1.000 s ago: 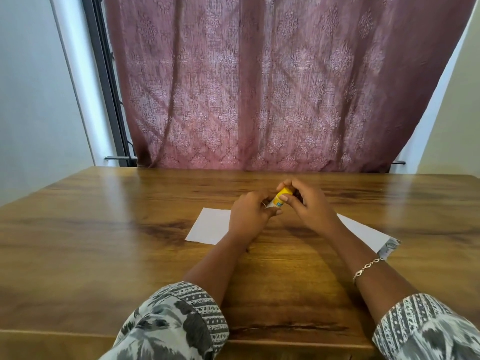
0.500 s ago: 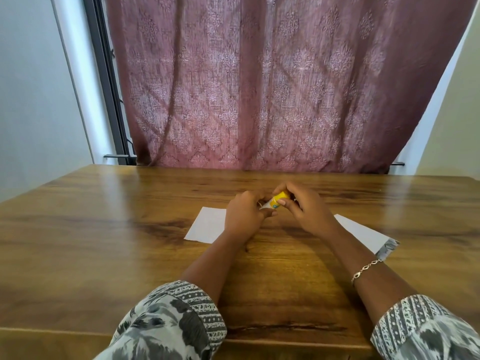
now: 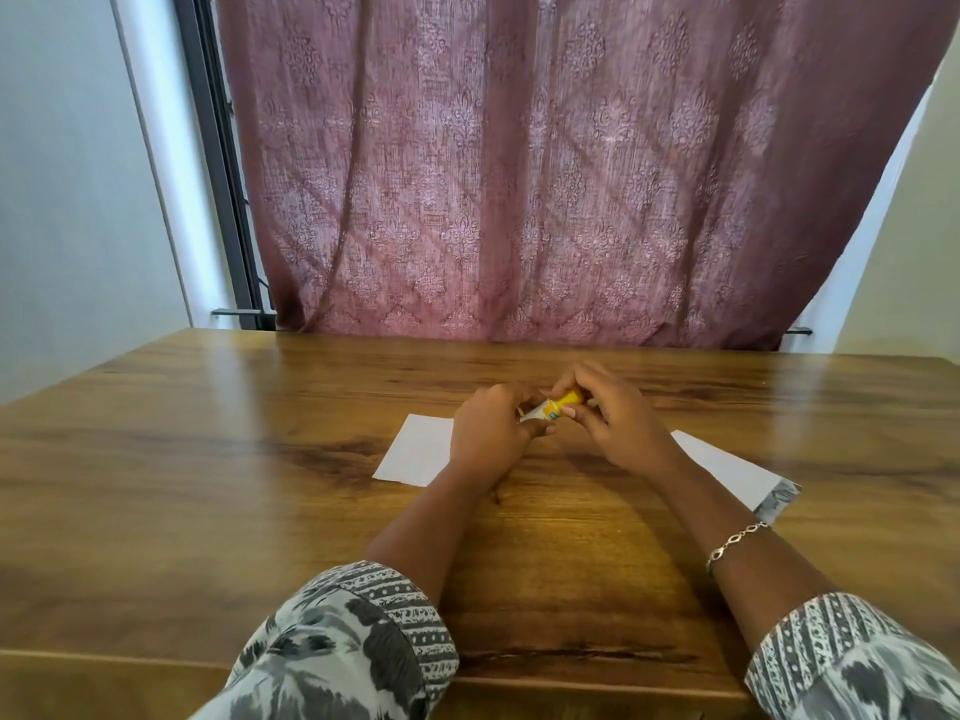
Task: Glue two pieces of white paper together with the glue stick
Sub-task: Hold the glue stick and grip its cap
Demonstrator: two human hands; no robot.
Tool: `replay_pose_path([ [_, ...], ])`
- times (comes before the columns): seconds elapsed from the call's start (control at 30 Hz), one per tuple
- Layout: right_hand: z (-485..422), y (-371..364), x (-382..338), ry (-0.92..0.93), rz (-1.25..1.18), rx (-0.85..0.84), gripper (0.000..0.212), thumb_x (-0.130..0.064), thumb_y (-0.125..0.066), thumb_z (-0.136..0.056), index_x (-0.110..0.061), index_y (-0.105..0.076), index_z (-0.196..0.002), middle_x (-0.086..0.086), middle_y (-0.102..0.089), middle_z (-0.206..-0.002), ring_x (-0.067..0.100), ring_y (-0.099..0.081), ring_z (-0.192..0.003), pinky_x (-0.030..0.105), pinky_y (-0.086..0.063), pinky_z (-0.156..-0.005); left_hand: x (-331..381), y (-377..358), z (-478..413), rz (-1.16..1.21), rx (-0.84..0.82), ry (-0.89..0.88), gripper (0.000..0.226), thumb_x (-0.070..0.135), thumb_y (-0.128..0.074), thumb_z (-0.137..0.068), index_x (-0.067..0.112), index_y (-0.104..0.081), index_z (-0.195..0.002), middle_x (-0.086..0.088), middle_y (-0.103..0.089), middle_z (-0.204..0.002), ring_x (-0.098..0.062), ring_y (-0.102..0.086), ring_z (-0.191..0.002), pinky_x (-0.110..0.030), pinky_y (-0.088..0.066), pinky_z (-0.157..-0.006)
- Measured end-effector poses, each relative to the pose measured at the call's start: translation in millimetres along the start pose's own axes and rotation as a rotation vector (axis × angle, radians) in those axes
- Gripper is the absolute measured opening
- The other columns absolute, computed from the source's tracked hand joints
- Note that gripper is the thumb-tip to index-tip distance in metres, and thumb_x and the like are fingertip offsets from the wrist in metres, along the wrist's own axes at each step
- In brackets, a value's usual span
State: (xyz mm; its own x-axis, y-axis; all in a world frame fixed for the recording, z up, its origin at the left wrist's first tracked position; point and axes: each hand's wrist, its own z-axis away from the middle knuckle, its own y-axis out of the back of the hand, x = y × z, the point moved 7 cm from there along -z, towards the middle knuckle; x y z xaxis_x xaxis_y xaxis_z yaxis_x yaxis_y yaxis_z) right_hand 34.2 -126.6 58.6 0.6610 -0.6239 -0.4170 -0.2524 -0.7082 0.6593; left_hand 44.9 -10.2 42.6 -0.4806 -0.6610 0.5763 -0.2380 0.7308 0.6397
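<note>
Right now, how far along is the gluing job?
Early. Done: two white sheets lie flat on the table, left sheet and right sheet, apart. In hand: both hands, left hand and right hand, hold the glue stick above them, apparently working its cap. Left: no glue visibly applied; sheets not joined.

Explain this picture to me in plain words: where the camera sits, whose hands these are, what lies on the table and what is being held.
There is no machine here. The camera sits on a person's head and looks forward and down, so the two arms coming from the bottom edge are their own. The left hand and right hand together hold a small glue stick, yellow and white, above a wooden table. Two sheets of white paper lie flat on it: one by the left hand, another beside the right forearm. A patterned curtain hangs behind.
</note>
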Motion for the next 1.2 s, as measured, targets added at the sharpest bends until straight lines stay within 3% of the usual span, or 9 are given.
replay_pose_path([
  [0.13, 2.0, 2.0, 6.9, -0.098, 0.004, 0.028, 0.022, -0.028, -0.057, -0.086, -0.015, -0.056, -0.104, -0.010, -0.053, -0.075, 0.003, -0.049, -0.064, 0.020, -0.036, -0.058, -1.2, 0.3, -0.9, -0.011, 0.014, 0.005, 0.027, 0.029, -0.072, -0.074, 0.016, -0.069, -0.097, -0.004, -0.072, -0.093, -0.020, -0.061, -0.084, -0.026, -0.039, -0.065],
  [0.23, 1.2, 3.6, 9.1, -0.085, 0.088, 0.045, 0.017, -0.021, -0.054, -0.088, -0.007, -0.060, -0.096, -0.016, -0.048, -0.066, 0.000, -0.044, -0.058, 0.017, -0.032, -0.055, -0.7, -2.9, -1.1, -0.054, -0.005, -0.014, 0.027, 0.029, -0.072, -0.074, 0.018, -0.069, -0.098, -0.002, -0.072, -0.095, -0.020, -0.061, -0.087, -0.029, -0.043, -0.070],
  [0.37, -0.1, -1.3, 5.6, -0.036, 0.051, -0.034, 0.014, -0.006, -0.057, -0.084, -0.007, -0.058, -0.097, -0.004, -0.053, -0.088, 0.007, -0.049, -0.076, 0.009, -0.033, -0.065, -4.0, -4.9, -1.6, -0.066, -0.019, -0.017, 0.029, 0.030, -0.069, -0.077, 0.020, -0.067, -0.104, 0.000, -0.071, -0.100, -0.019, -0.061, -0.089, -0.029, -0.043, -0.072],
  [0.47, 1.2, -3.3, 6.6, -0.056, 0.002, -0.051, 0.021, -0.013, -0.061, -0.083, -0.013, -0.056, -0.103, -0.003, -0.051, -0.096, 0.007, -0.049, -0.083, 0.009, -0.036, -0.067, -3.4, -4.9, -1.2, -0.070, -0.026, -0.032, 0.028, 0.030, -0.068, -0.078, 0.019, -0.068, -0.103, -0.002, -0.071, -0.099, -0.020, -0.062, -0.089, -0.030, -0.044, -0.071],
  [0.57, 3.5, -1.7, 11.8, -0.131, 0.028, -0.033, 0.024, -0.028, -0.057, -0.086, -0.014, -0.055, -0.105, -0.011, -0.053, -0.079, 0.003, -0.050, -0.071, 0.020, -0.036, -0.060, -2.1, -5.3, -1.0, -0.071, -0.030, -0.031, 0.025, 0.028, -0.068, -0.078, 0.017, -0.068, -0.100, -0.003, -0.071, -0.097, -0.021, -0.062, -0.089, -0.033, -0.047, -0.073],
  [0.67, 3.0, 0.9, 12.3, -0.106, 0.092, -0.010, 0.015, -0.020, -0.056, -0.087, -0.009, -0.060, -0.097, -0.010, -0.052, -0.068, 0.004, -0.046, -0.061, 0.023, -0.031, -0.056, -3.7, -7.6, -2.1, -0.089, -0.044, -0.031, 0.027, 0.028, -0.069, -0.077, 0.020, -0.068, -0.103, -0.001, -0.071, -0.100, -0.020, -0.062, -0.091, -0.031, -0.045, -0.073],
  [0.87, 2.5, -2.3, 9.6, -0.063, 0.003, -0.072, 0.024, -0.013, -0.064, -0.080, -0.013, -0.056, -0.102, -0.002, -0.053, -0.093, 0.013, -0.051, -0.084, 0.024, -0.040, -0.071, -5.3, -7.8, -1.7, -0.104, -0.052, -0.044, 0.028, 0.032, -0.066, -0.079, 0.021, -0.066, -0.105, -0.002, -0.071, -0.101, -0.021, -0.062, -0.090, -0.032, -0.047, -0.074],
  [1.07, 3.8, -0.5, 16.7, -0.134, 0.040, -0.040, 0.015, -0.018, -0.062, -0.083, -0.008, -0.062, -0.095, -0.013, -0.049, -0.065, 0.005, -0.046, -0.062, 0.031, -0.037, -0.063, -5.3, -10.5, -2.4, -0.142, -0.071, -0.046, 0.027, 0.030, -0.065, -0.079, 0.026, -0.066, -0.106, 0.000, -0.070, -0.103, -0.023, -0.061, -0.095, -0.033, -0.044, -0.076],
  [1.2, 2.2, 0.3, 10.0, -0.071, 0.036, -0.064, 0.016, -0.005, -0.063, -0.079, -0.007, -0.060, -0.094, -0.006, -0.056, -0.079, 0.016, -0.053, -0.076, 0.026, -0.038, -0.069, -4.9, -11.5, -2.5, -0.179, -0.104, -0.060, 0.030, 0.032, -0.062, -0.082, 0.026, -0.064, -0.112, -0.001, -0.069, -0.110, -0.025, -0.060, -0.100, -0.035, -0.046, -0.080],
])
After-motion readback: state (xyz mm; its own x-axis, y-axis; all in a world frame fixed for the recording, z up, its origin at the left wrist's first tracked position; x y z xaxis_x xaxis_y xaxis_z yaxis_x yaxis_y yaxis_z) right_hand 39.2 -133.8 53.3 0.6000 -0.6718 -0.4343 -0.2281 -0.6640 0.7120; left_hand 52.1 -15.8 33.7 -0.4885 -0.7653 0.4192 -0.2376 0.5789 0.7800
